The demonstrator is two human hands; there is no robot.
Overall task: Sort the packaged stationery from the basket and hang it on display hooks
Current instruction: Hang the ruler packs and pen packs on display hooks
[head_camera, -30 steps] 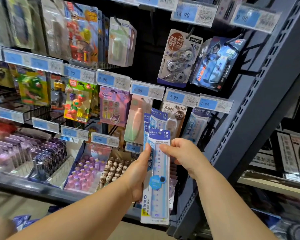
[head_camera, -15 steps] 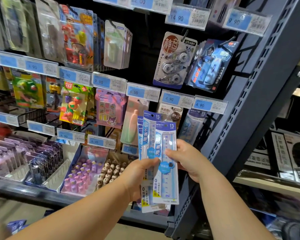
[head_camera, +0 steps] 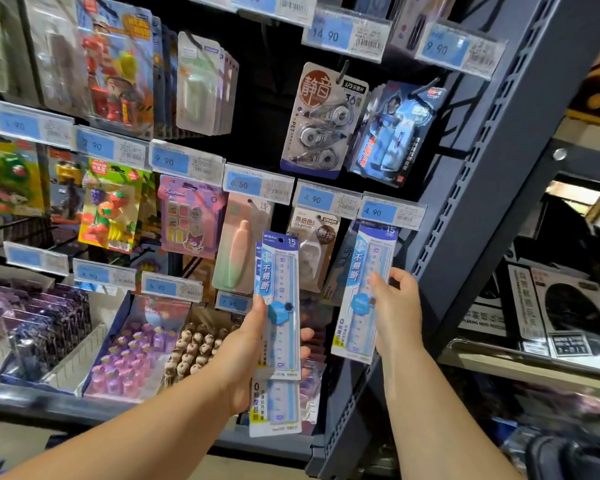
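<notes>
My left hand [head_camera: 253, 344] grips a small stack of packaged blue 15 cm rulers [head_camera: 280, 306], held upright in front of the lower shelf; a second pack shows below the first. My right hand [head_camera: 397, 306] holds one separate ruler pack [head_camera: 364, 289] by its right edge, raised to just under the right 4.90 price tag [head_camera: 390, 212] near the shelf's upright post. The pack's top reaches the tag. Any hook behind that tag is hidden. No basket is in view.
The display wall holds hanging packs: correction tapes [head_camera: 321, 123], a blue character pack [head_camera: 395, 133], a pink eraser pack [head_camera: 241, 244], toy erasers [head_camera: 113, 202]. Trays of small erasers [head_camera: 132, 351] sit on the bottom shelf. A grey slotted upright [head_camera: 482, 188] stands at the right.
My right hand has pulled one ruler pack off the stack and carried it right and up toward the 4.90 tag. My left hand stays with the remaining packs.
</notes>
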